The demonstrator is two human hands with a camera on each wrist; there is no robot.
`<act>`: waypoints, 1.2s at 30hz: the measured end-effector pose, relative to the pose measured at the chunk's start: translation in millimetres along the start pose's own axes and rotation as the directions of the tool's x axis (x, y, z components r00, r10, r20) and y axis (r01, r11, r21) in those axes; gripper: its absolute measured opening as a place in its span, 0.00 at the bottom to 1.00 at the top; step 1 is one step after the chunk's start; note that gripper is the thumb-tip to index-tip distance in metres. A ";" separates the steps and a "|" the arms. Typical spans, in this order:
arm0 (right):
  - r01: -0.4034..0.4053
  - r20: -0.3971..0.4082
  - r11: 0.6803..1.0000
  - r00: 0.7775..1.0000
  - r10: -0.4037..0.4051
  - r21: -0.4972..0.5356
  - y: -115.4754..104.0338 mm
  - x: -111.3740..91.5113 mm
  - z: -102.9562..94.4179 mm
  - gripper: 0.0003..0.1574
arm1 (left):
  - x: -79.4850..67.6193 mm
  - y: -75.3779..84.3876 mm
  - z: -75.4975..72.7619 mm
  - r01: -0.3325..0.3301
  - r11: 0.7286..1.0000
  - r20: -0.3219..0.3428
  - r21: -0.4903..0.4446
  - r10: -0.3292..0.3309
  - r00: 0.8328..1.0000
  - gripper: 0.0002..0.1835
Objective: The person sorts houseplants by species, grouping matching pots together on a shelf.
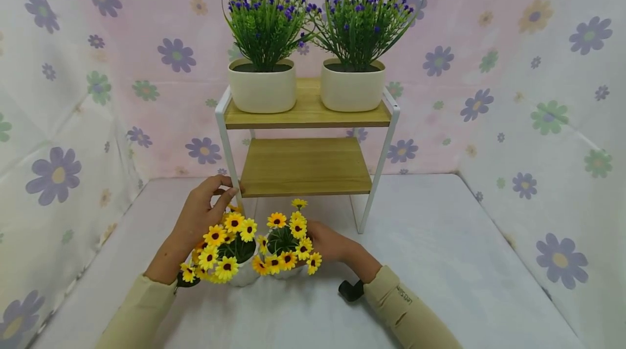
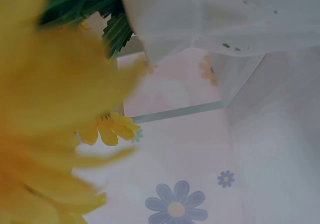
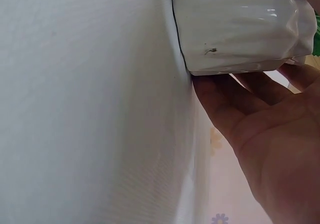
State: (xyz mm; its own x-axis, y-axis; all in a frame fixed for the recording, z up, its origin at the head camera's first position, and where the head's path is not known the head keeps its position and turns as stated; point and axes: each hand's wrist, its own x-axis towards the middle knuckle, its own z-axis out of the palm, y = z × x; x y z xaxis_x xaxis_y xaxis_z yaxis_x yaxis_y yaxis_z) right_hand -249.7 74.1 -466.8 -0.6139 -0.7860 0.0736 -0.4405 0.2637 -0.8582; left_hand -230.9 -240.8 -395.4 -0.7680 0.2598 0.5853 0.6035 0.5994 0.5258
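Note:
A two-tier plant stand (image 1: 306, 167) with wooden shelves and white legs stands in the middle. At its front left leg, my left hand (image 1: 200, 207) pinches the frame between thumb and fingers. Just below this hand is a potted yellow flower plant (image 1: 226, 256); its petals blur across the left wrist view. Beside it on the right stands a second potted yellow flower plant (image 1: 286, 245). My right hand (image 1: 327, 241) grips that one's glossy white pot (image 3: 240, 29), its fingers along the side. The flowers partly hide this hand in the head view.
On the top shelf are two cream pots, the left pot (image 1: 262, 88) and right pot (image 1: 353, 87), both with grass and purple flowers. A white cloth (image 1: 440, 251) covers the table. Flower-printed walls (image 1: 548, 120) enclose it. A black object (image 1: 350, 290) shows by the right wrist.

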 end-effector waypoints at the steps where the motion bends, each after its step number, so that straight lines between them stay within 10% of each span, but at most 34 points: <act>1: 0.005 0.001 1.000 1.000 -0.005 -0.003 0.4 -0.1 -0.2 0.32 | -0.1 0.3 -0.1 0.003 1.000 0.002 0.000 -0.003 1.000 0.05; 36: 0.080 -0.176 0.994 0.982 -0.067 0.068 -65.5 -21.2 -34.9 0.47 | -0.3 4.7 -0.5 0.030 0.999 -0.026 0.023 -0.030 0.999 0.06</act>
State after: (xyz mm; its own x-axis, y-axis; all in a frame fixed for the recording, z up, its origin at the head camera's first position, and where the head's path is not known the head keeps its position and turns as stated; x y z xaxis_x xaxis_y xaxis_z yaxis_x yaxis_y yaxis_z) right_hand -230.7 93.1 -394.4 -0.6884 -0.6913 0.2194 -0.4429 0.1611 -0.8820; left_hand -227.8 -238.5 -392.8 -0.7798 0.2217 0.5855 0.5746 0.6246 0.5288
